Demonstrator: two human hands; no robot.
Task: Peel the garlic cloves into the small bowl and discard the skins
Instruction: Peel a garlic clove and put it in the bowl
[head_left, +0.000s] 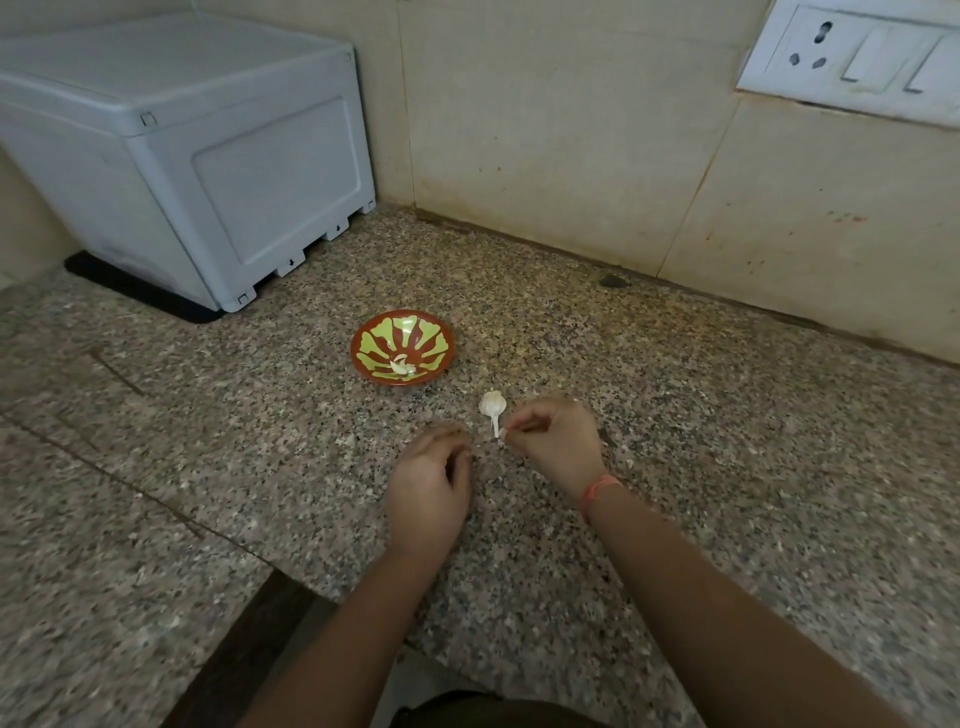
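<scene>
A small red bowl (439, 347) with a green leaf pattern stands on the speckled granite counter, and one peeled garlic clove (401, 367) lies in it. To the bowl's near right a white garlic bulb (491, 403) lies on the counter, its thin stem pointing toward me. My right hand (553, 439) is just right of the bulb, fingers curled, pinching the tip of that stem. My left hand (430, 486) hovers low over the counter near the bulb, fingers loosely curled downward. Nothing shows in it, but its palm side is hidden.
A grey plastic appliance (208, 171) on a black mat fills the back left corner. The beige tiled wall (571, 156) runs behind the counter, with a white socket and switch plate (857, 52) at upper right. The counter's front edge (291, 577) cuts in near my left forearm.
</scene>
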